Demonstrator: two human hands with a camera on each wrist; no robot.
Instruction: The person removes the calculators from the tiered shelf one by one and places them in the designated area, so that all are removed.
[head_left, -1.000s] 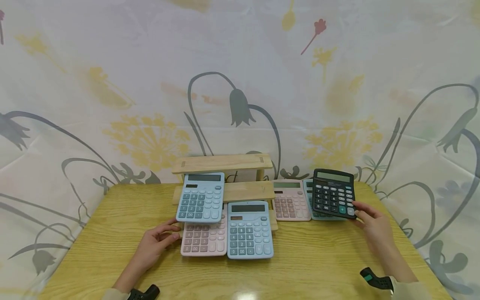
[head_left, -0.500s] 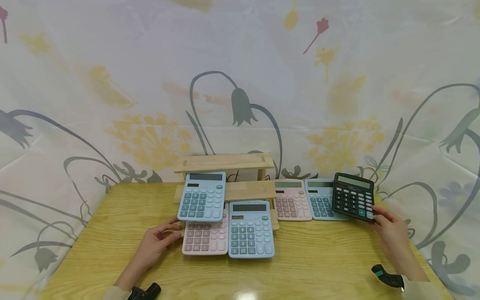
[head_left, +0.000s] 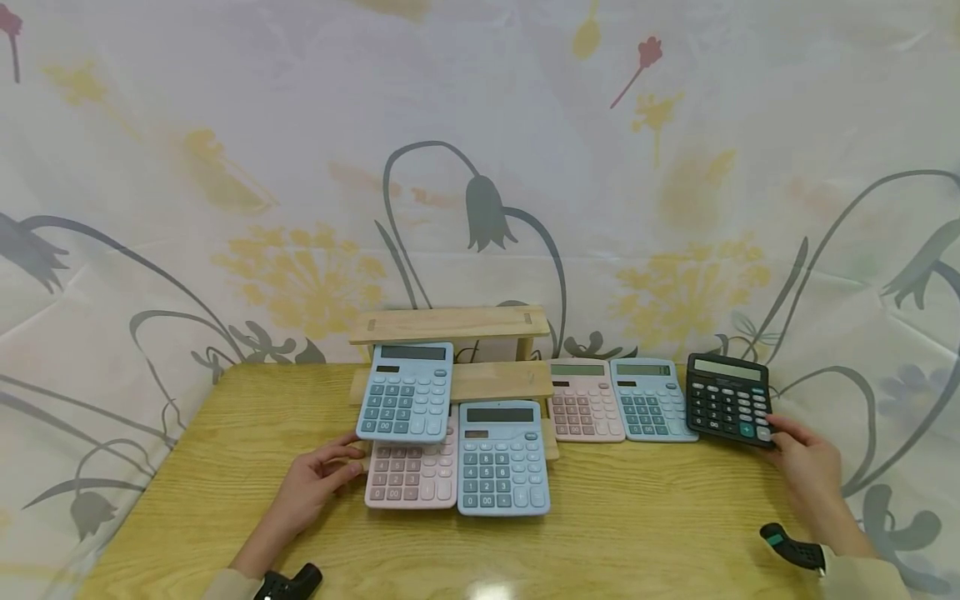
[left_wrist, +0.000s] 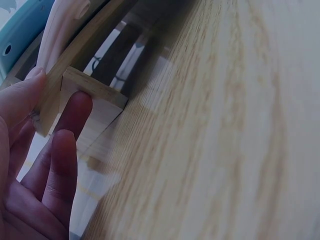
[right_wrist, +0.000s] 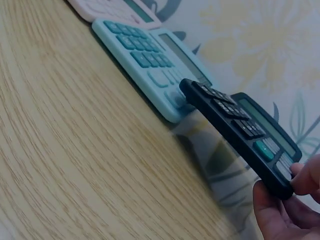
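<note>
My right hand pinches the lower right corner of a black calculator, thumb over the keys' side and fingers beneath. In the right wrist view the black calculator is tilted, its near edge raised over the table and its left end overlapping a light blue calculator. On the far left, my left hand holds the end of a tiered wooden rack; in the left wrist view the thumb lies at the edge of a slat, with fingers beside the supports.
The rack bears a blue calculator above, and a pink one and another blue one below. To its right lie a pink calculator and the light blue one. A patterned cloth hangs behind the wooden table.
My right hand has carried the black calculator rightward and lower, from over the light blue calculator to beside it, uncovering its keys and display. The left hand keeps its place at the rack.
</note>
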